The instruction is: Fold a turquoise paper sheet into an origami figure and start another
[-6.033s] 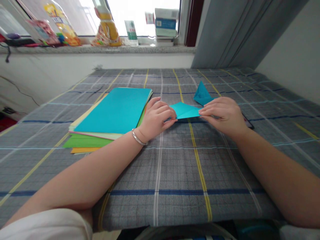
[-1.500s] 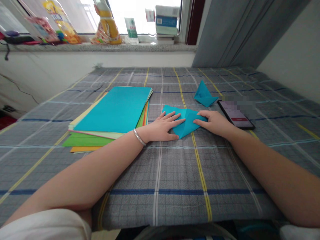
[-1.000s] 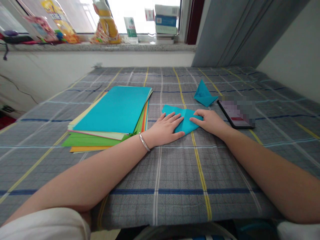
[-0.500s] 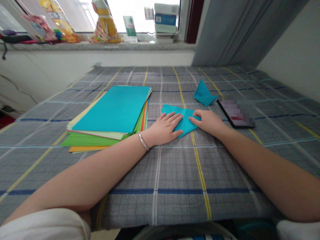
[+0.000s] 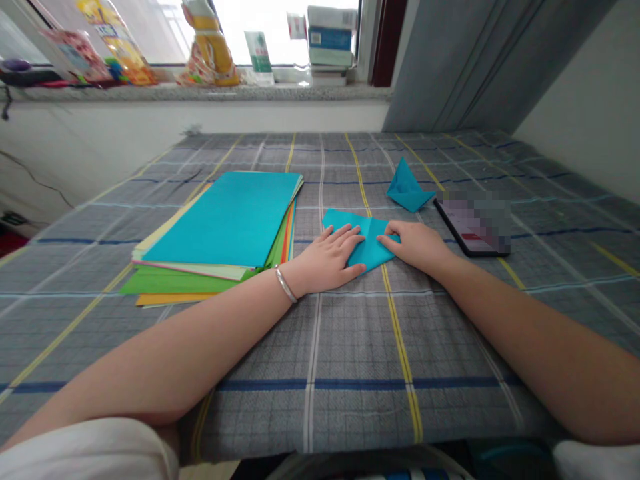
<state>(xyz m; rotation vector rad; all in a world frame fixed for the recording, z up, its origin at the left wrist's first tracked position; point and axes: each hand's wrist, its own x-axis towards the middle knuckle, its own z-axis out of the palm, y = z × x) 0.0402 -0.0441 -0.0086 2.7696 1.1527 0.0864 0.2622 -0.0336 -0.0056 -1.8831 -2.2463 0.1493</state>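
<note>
A folded sheet of blue paper (image 5: 373, 249) lies on the checked tablecloth (image 5: 350, 347), partly hidden under both hands. Flat across its left part rests my left hand (image 5: 334, 257), fingers spread and a silver bangle on the wrist. At the paper's right corner, my right hand (image 5: 416, 244) is closed, thumb and fingers pinching the edge. Just beyond the right hand stands a folded blue paper boat (image 5: 408, 190) with a pointed peak. Left of my left hand lies a stack of coloured paper (image 5: 225, 220), a blue sheet on top.
A phone (image 5: 473, 227) with a blurred screen lies right of the boat. Behind the table, a stone windowsill (image 5: 175, 93) carries snack bags, a yellow bottle (image 5: 216, 50), a green-and-white tube (image 5: 259, 53) and stacked boxes (image 5: 330, 40). A grey curtain (image 5: 475, 60) hangs at right.
Hardly anything differs. My left hand has shifted very slightly on the paper; the right hand keeps its pinch at the corner.
</note>
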